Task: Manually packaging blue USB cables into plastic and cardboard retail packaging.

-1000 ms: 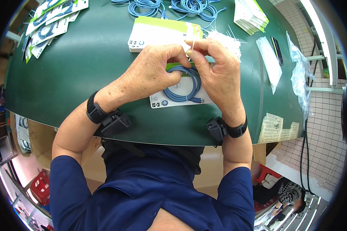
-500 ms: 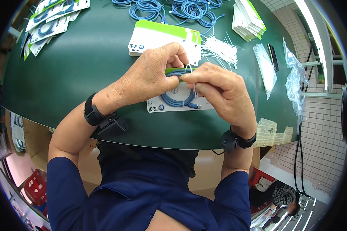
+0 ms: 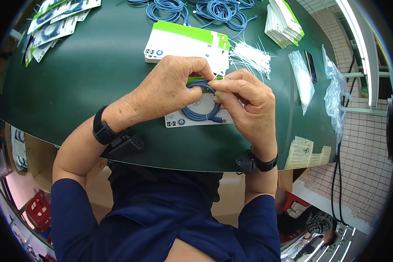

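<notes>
A coiled blue cable lies on a white and green card in front of me, with a tie round the coil's lower side. My left hand is closed on the coil's upper left, its thumb inside the loop and its index finger reaching over the top. My right hand pinches a thin white cable tie at the coil's upper right. Fingertips hide most of this tie, and the right fingers nearly meet the left index finger.
Beyond my hands lie a stack of green-topped cards and a pile of white cable ties. Blue cable coils are at the back. Carded cables lie far left; more cards, plastic bags and a phone lie right.
My right hand has shifted slightly left and in toward the left hand. The tie's loop, which stood up above the coil, is now lower and mostly hidden between the fingertips.
</notes>
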Demonstrator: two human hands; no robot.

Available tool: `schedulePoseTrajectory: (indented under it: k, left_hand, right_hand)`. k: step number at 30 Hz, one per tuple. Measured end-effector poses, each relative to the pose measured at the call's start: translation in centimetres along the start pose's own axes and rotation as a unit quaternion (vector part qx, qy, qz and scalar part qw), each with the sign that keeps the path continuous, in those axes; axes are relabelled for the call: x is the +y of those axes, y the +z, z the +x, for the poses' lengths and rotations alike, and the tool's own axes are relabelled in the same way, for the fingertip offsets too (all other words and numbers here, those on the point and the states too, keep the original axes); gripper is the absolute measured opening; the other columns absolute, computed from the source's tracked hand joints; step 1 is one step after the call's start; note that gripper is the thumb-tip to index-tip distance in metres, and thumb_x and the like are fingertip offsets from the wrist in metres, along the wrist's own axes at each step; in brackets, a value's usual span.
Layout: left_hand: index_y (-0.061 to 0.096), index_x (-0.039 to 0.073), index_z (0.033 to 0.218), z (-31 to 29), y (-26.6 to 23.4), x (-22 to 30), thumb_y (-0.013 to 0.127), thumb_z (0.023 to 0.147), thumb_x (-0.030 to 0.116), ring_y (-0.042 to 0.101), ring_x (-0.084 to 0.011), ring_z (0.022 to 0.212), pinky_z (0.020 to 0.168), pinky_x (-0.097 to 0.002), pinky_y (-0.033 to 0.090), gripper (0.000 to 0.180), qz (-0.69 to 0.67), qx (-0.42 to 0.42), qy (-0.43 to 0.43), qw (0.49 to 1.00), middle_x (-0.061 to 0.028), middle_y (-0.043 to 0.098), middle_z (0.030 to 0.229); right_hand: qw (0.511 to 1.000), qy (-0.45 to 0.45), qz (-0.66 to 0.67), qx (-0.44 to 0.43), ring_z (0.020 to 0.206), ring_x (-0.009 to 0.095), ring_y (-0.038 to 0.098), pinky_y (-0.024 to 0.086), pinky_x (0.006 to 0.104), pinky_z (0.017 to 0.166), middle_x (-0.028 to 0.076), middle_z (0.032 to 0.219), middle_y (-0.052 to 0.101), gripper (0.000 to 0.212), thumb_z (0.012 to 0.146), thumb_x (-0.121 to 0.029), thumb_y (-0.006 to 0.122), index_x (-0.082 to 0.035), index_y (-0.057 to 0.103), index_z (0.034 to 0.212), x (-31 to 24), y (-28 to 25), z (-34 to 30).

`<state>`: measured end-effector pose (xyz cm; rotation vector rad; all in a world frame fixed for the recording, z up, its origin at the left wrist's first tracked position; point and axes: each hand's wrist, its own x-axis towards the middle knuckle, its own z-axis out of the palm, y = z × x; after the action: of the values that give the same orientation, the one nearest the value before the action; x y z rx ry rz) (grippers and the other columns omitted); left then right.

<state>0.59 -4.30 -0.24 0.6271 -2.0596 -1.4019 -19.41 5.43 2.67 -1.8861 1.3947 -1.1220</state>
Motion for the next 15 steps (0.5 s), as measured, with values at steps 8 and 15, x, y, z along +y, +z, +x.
schedulePoseTrajectory:
  k: [8, 15]
  left_hand:
    - [0.075, -0.001, 0.104, -0.04, -0.18, 0.22, 0.064, 0.080, -0.003, 0.073, -0.0170, 0.093, 0.089, -0.0315, 0.058, 0.027, 0.029, 0.006, 0.011, 1.000, -0.0093, 0.078, 0.097]
    - [0.076, -0.001, 0.105, 0.02, -0.17, 0.09, 0.063, 0.081, -0.003, 0.073, -0.0170, 0.094, 0.089, -0.0312, 0.058, 0.027, 0.022, 0.010, 0.016, 1.000, -0.0099, 0.079, 0.098]
  right_hand:
    - [1.000, 0.018, -0.009, 0.001, 0.082, 0.009, 0.067, 0.056, 0.0218, 0.074, 0.004, 0.095, 0.068, 0.027, 0.088, 0.013, 0.075, 0.001, 0.078, 0.112, -0.56, 0.23, -0.14]
    - [0.999, 0.020, 0.023, 0.026, 0.083, 0.009, 0.067, 0.056, 0.0223, 0.071, 0.005, 0.098, 0.070, 0.021, 0.086, 0.011, 0.079, 0.001, 0.078, 0.105, -0.29, 0.59, -0.28]
